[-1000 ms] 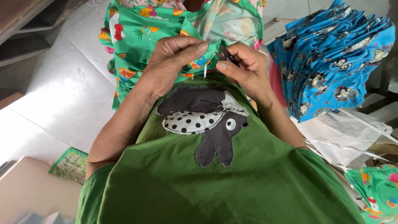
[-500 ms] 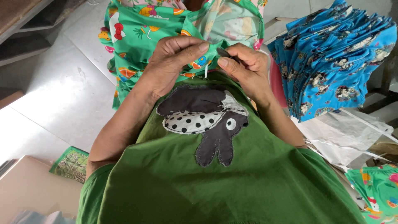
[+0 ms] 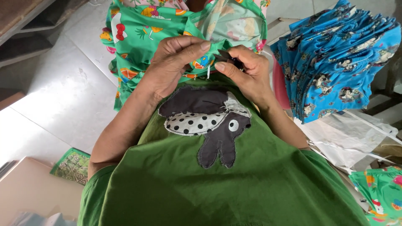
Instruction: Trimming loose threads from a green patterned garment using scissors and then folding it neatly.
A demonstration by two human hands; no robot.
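Cloth fills the near part of the view: a green shirt (image 3: 234, 192) of soft, matt knit is worn by the person, and a dark grey patch (image 3: 209, 125) shaped like an animal, with a white spotted panel, is stitched onto its chest. Just beyond that patch, a green printed garment (image 3: 138, 29) is held up off the lap, apparently so that its edge can be worked close to the eyes. The garment is thin and limp, gathered in folds, and printed with bright fruit and cartoon shapes in red, orange and yellow.

The left hand (image 3: 176, 62) is closed over a bunched fold of the garment, with the fingertips curled down and the thumb pressed against the cloth, so that the fabric is kept taut. The right hand (image 3: 247, 71) is pinched shut around a small dark tool (image 3: 228, 56), likely thread snips, whose tip is set against the garment just beside the left thumb. A short pale thread (image 3: 208, 72) hangs from the garment's edge between the two hands.

To the right of the garment, a stack of blue printed garments (image 3: 343, 54) is piled in neat folds, with clear plastic bags (image 3: 351, 134) lying below it. To the garment's left, pale floor tiles (image 3: 63, 96) are seen.
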